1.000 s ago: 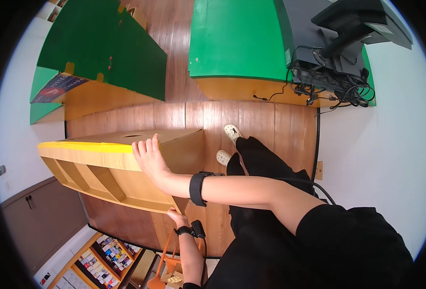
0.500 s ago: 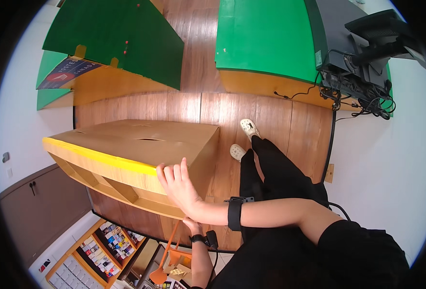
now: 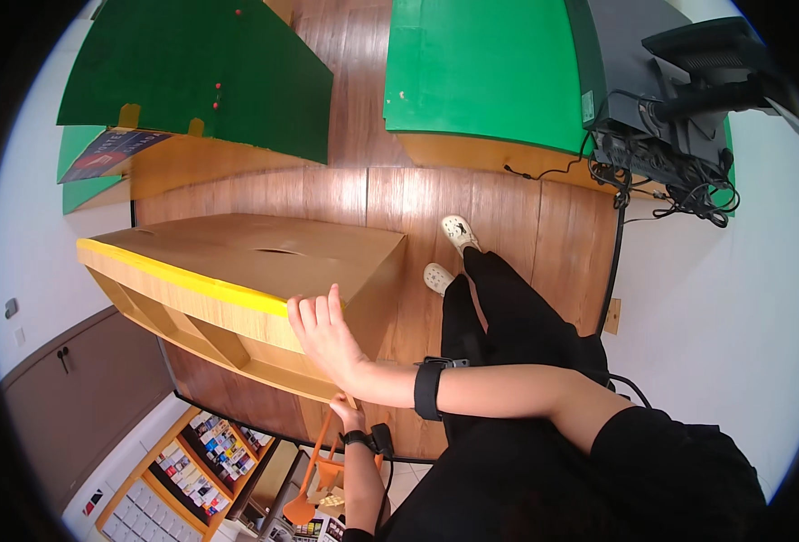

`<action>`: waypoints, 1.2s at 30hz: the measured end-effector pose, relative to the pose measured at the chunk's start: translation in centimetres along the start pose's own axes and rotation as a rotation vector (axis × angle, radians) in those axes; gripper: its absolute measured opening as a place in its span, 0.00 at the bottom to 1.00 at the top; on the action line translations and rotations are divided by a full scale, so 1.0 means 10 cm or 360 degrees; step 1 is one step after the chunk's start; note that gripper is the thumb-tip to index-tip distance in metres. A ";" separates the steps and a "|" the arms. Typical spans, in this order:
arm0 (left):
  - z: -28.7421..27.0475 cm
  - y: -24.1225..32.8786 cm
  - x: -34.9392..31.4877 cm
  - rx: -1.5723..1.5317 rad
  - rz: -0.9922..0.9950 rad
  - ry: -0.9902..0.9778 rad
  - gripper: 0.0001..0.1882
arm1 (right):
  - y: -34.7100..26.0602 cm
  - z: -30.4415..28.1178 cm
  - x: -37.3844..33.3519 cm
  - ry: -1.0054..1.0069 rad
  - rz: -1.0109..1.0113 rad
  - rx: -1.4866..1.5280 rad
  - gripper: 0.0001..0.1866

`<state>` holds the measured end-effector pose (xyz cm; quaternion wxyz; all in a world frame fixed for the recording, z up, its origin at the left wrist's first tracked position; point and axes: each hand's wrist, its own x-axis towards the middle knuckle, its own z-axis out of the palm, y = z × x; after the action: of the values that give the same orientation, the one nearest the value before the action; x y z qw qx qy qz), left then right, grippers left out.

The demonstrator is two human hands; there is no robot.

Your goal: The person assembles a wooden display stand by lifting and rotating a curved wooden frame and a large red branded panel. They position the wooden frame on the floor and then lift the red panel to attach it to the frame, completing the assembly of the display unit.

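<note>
A large brown cardboard shelf unit (image 3: 327,257) stands tilted on my left, with a yellow strip along its upper edge and wood-patterned open compartments on its front. My right hand (image 3: 329,339) hooks its fingers over the near end of that yellow edge, while the palm rests against the corner. Lower down, my left hand (image 3: 348,413) grips the unit's bottom front corner, its fingers partly hidden by the cardboard. Black straps with small devices circle both wrists.
Green-topped counters (image 3: 485,72) stand ahead, one carrying a monitor stand with tangled black cables (image 3: 688,185). A tall green panel (image 3: 210,81) rises at the upper left. Card racks (image 3: 196,470) and an orange long-handled object (image 3: 300,510) are at the lower left. My feet (image 3: 458,233) are on wood flooring.
The whole view has shifted slightly. My hands and the shelf unit have moved a little to the left in the picture, and both hands keep their hold.
</note>
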<state>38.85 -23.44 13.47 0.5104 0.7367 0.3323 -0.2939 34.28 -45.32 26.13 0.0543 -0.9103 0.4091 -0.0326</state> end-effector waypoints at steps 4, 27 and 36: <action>-0.18 -0.06 0.23 0.0040 -0.0118 -0.0117 0.11 | 0.10 -0.06 0.12 -0.0136 -0.0053 0.0049 0.23; 0.11 -0.78 0.01 -0.0070 -0.0119 -0.0355 0.11 | 0.94 -0.11 0.00 -0.0022 -0.0122 0.0132 0.25; 0.21 -0.76 -0.09 0.0007 0.0091 -0.0425 0.08 | 0.96 -0.12 0.02 -0.0032 -0.0093 -0.0016 0.24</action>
<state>32.10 -23.60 9.24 0.5567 0.7013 0.2396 -0.3753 27.17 -51.93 26.11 0.0529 -0.9224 0.3818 -0.0229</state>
